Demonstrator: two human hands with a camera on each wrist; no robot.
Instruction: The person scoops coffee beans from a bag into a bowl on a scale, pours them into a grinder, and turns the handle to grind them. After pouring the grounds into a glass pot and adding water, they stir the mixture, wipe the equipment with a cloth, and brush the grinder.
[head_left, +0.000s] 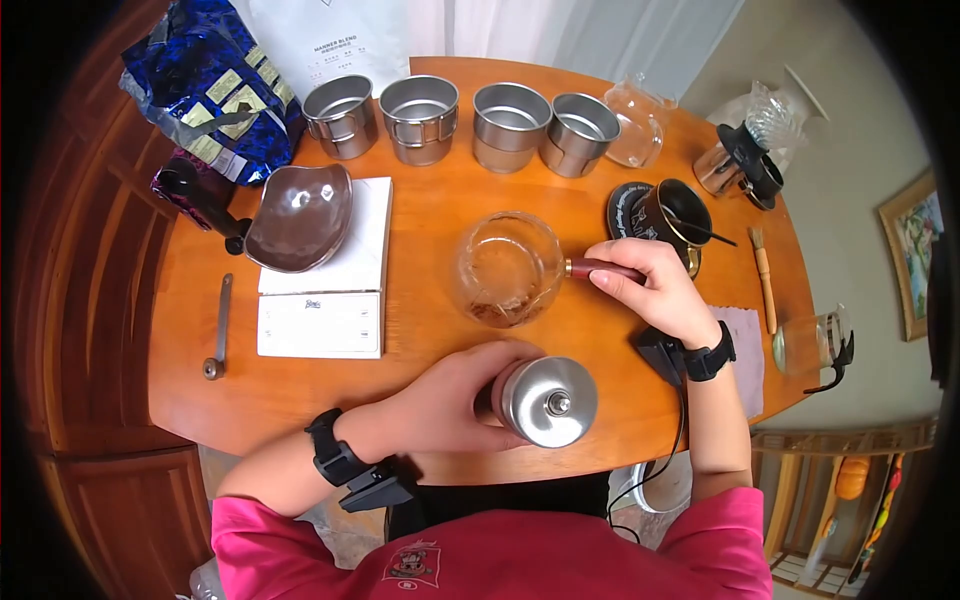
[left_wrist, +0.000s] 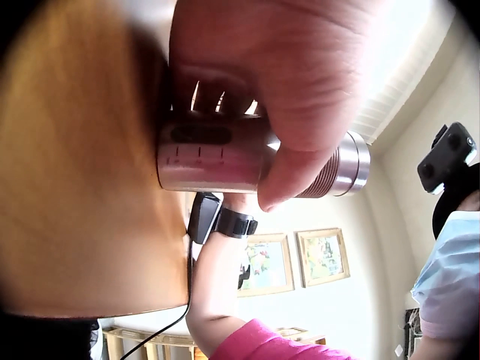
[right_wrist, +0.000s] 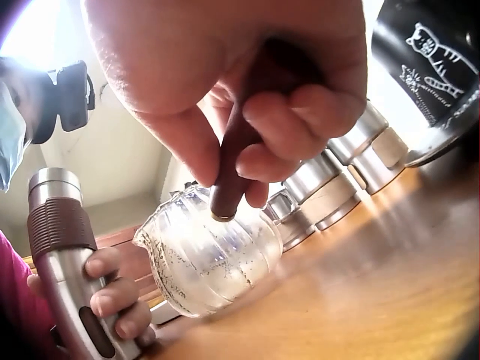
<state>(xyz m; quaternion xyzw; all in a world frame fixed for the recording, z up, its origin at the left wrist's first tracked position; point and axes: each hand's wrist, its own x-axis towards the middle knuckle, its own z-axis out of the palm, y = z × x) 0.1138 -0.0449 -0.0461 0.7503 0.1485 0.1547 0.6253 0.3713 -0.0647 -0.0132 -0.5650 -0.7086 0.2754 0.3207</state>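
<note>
My left hand [head_left: 440, 400] grips a steel hand coffee grinder [head_left: 550, 402] upright near the table's front edge. Its lid has a bare centre post, and the left wrist view shows a ribbed brown band [left_wrist: 324, 178] and a dark window [left_wrist: 201, 135]. With the right hand [head_left: 660, 285] I hold the dark wooden handle [head_left: 610, 270] of a clear glass coffee server [head_left: 508, 268]. The right wrist view shows this ribbed server [right_wrist: 217, 255] tilted, dark specks on its wall; brown bits lie towards its near side in the head view.
Several metal cups [head_left: 420, 120] line the back. At left are a brown bowl [head_left: 300, 215], a white scale [head_left: 320, 325], a crank handle [head_left: 223, 325] and a blue bag [head_left: 215, 90]. At right stand a black cup [head_left: 680, 215], a brush [head_left: 765, 280] and a cloth [head_left: 742, 350].
</note>
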